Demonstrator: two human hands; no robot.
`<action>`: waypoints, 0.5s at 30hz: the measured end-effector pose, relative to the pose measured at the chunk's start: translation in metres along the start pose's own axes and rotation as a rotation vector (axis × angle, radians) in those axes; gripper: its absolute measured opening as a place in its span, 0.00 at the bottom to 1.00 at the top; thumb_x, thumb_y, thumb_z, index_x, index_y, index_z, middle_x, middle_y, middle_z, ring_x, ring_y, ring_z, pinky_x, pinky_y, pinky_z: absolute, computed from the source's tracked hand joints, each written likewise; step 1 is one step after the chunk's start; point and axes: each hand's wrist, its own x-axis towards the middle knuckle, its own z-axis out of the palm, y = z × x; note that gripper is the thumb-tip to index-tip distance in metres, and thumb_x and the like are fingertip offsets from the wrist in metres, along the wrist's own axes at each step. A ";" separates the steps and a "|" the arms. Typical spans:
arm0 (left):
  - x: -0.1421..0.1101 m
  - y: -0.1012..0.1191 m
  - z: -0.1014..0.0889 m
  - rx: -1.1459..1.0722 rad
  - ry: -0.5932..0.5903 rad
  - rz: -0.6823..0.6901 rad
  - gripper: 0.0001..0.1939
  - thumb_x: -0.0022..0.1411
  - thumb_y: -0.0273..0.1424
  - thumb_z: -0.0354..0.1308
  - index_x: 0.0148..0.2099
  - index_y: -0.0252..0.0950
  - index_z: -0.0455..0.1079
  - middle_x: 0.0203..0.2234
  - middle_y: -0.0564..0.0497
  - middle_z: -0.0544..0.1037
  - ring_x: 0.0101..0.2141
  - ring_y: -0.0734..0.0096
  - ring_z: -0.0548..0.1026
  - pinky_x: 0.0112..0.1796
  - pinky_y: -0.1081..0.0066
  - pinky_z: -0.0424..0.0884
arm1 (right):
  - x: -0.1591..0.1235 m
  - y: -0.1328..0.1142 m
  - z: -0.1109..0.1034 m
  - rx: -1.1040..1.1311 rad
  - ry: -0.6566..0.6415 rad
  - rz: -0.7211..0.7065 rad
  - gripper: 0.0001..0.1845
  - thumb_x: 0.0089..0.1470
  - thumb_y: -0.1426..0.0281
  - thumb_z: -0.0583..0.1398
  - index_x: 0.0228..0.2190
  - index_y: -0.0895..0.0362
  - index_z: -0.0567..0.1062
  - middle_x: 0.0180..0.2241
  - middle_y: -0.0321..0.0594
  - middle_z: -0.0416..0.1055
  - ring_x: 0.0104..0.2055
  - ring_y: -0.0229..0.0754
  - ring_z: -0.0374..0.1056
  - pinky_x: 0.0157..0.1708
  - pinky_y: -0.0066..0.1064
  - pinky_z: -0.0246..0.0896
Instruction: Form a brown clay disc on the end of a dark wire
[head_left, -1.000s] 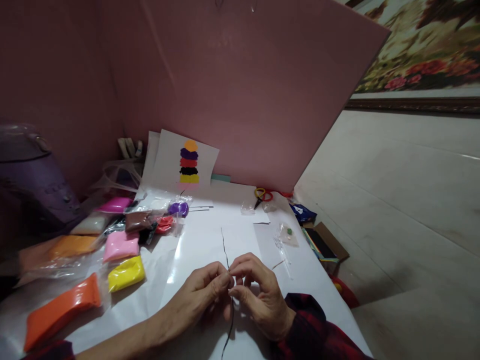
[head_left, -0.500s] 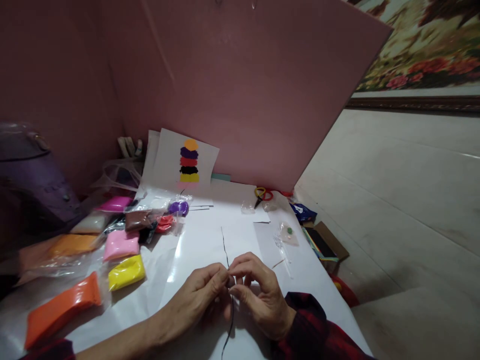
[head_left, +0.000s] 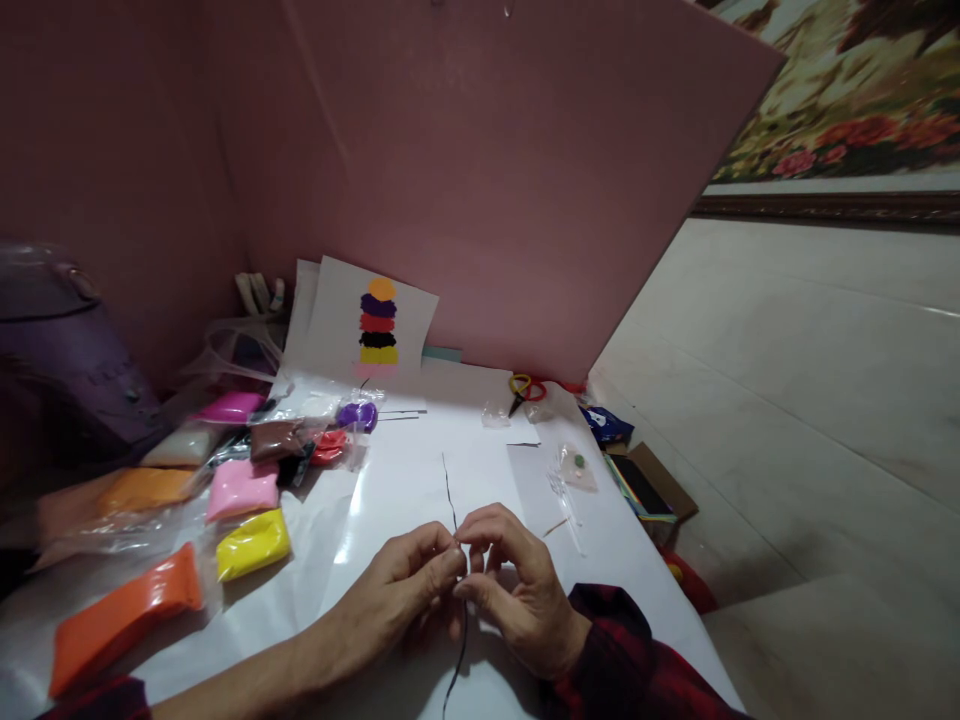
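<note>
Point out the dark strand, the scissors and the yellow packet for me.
Dark strand [head_left: 464,638], head view: on its lower stretch.
Scissors [head_left: 517,402], head view: on the dark blades.
Yellow packet [head_left: 253,545], head view: middle of its top.

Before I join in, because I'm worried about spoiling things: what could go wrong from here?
The dark strand looks thin and wavy; a hard squeeze might kink it. The left hand and right hand hide part of it, so a slip could go unnoticed. The right sleeve lies near the clear strips and might brush them.

Both hands have shifted their thumbs slightly.
</note>
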 end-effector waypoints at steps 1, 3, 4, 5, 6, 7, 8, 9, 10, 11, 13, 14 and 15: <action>0.000 0.001 0.000 0.019 0.002 0.001 0.21 0.63 0.50 0.50 0.33 0.36 0.62 0.19 0.54 0.72 0.18 0.79 0.62 0.20 0.76 0.54 | 0.000 0.000 0.000 0.000 -0.009 -0.001 0.10 0.53 0.73 0.61 0.40 0.55 0.73 0.36 0.41 0.68 0.28 0.36 0.63 0.24 0.27 0.60; 0.000 0.001 0.001 0.035 0.005 -0.002 0.23 0.64 0.51 0.48 0.33 0.35 0.63 0.19 0.54 0.72 0.18 0.78 0.62 0.21 0.75 0.55 | 0.000 0.001 0.000 0.000 -0.018 -0.010 0.10 0.54 0.72 0.60 0.40 0.55 0.73 0.36 0.42 0.68 0.28 0.36 0.63 0.23 0.27 0.59; 0.000 0.001 0.001 0.026 0.006 -0.003 0.23 0.64 0.51 0.48 0.33 0.35 0.63 0.18 0.55 0.71 0.18 0.78 0.62 0.20 0.75 0.54 | 0.000 0.001 0.000 -0.001 -0.014 -0.012 0.09 0.55 0.72 0.60 0.40 0.55 0.73 0.36 0.42 0.68 0.28 0.36 0.63 0.23 0.27 0.59; 0.000 0.001 0.001 0.007 0.004 -0.003 0.22 0.63 0.51 0.50 0.34 0.35 0.63 0.18 0.56 0.70 0.18 0.79 0.61 0.20 0.75 0.54 | 0.000 0.001 0.000 -0.002 -0.007 -0.012 0.08 0.55 0.72 0.59 0.39 0.55 0.73 0.36 0.42 0.68 0.29 0.36 0.63 0.23 0.27 0.59; 0.000 0.001 0.001 -0.014 0.002 -0.001 0.22 0.62 0.51 0.52 0.34 0.36 0.62 0.18 0.57 0.69 0.17 0.79 0.61 0.20 0.76 0.53 | 0.000 0.001 0.000 0.000 0.000 -0.008 0.07 0.55 0.72 0.59 0.39 0.55 0.73 0.36 0.42 0.68 0.29 0.36 0.63 0.23 0.27 0.60; 0.000 0.001 0.000 -0.030 -0.002 -0.001 0.21 0.61 0.51 0.53 0.35 0.36 0.62 0.18 0.57 0.69 0.17 0.79 0.61 0.20 0.76 0.53 | 0.000 0.000 0.000 0.003 0.005 -0.003 0.07 0.55 0.72 0.60 0.38 0.55 0.73 0.36 0.42 0.68 0.29 0.36 0.63 0.24 0.27 0.60; 0.000 0.001 0.000 -0.035 -0.005 -0.001 0.21 0.60 0.51 0.54 0.34 0.36 0.61 0.18 0.57 0.70 0.17 0.79 0.61 0.20 0.76 0.53 | 0.000 0.000 0.000 0.006 0.005 0.002 0.08 0.54 0.72 0.61 0.38 0.55 0.72 0.36 0.41 0.68 0.28 0.36 0.63 0.24 0.28 0.60; 0.000 0.002 0.000 -0.027 -0.006 0.000 0.21 0.60 0.51 0.53 0.34 0.36 0.61 0.18 0.56 0.70 0.18 0.79 0.61 0.20 0.76 0.53 | 0.000 0.000 0.000 0.009 0.001 0.005 0.09 0.53 0.72 0.61 0.39 0.55 0.72 0.36 0.41 0.68 0.28 0.36 0.63 0.24 0.28 0.61; 0.000 0.003 0.001 -0.008 -0.006 -0.001 0.22 0.61 0.52 0.52 0.33 0.36 0.61 0.18 0.55 0.71 0.18 0.78 0.62 0.21 0.76 0.54 | 0.000 -0.001 0.000 0.009 -0.006 0.004 0.10 0.53 0.72 0.62 0.39 0.55 0.72 0.36 0.41 0.68 0.28 0.36 0.63 0.24 0.28 0.61; 0.000 0.004 0.001 0.013 -0.005 -0.006 0.23 0.62 0.52 0.50 0.33 0.36 0.61 0.19 0.54 0.72 0.19 0.78 0.62 0.21 0.75 0.54 | 0.000 -0.001 0.000 0.007 -0.013 0.002 0.10 0.53 0.72 0.61 0.39 0.55 0.72 0.36 0.41 0.68 0.28 0.36 0.63 0.24 0.28 0.61; -0.001 0.005 0.001 0.040 -0.002 -0.012 0.24 0.63 0.53 0.48 0.33 0.35 0.63 0.19 0.54 0.71 0.19 0.78 0.62 0.21 0.75 0.55 | 0.001 -0.001 0.000 -0.005 -0.018 -0.007 0.09 0.54 0.72 0.60 0.39 0.55 0.73 0.36 0.42 0.68 0.29 0.36 0.64 0.24 0.27 0.60; -0.001 0.005 0.001 0.038 0.000 -0.016 0.24 0.63 0.53 0.48 0.33 0.35 0.63 0.19 0.54 0.71 0.18 0.78 0.62 0.20 0.75 0.55 | 0.001 -0.001 0.000 -0.007 -0.013 -0.012 0.08 0.55 0.72 0.59 0.39 0.55 0.73 0.36 0.42 0.68 0.29 0.36 0.64 0.24 0.27 0.60; -0.001 0.004 0.001 0.027 0.000 -0.021 0.23 0.62 0.53 0.49 0.34 0.35 0.63 0.19 0.55 0.71 0.18 0.78 0.61 0.20 0.75 0.54 | 0.001 -0.001 0.000 -0.008 -0.004 -0.013 0.07 0.55 0.72 0.59 0.38 0.56 0.73 0.36 0.42 0.68 0.29 0.36 0.64 0.24 0.27 0.60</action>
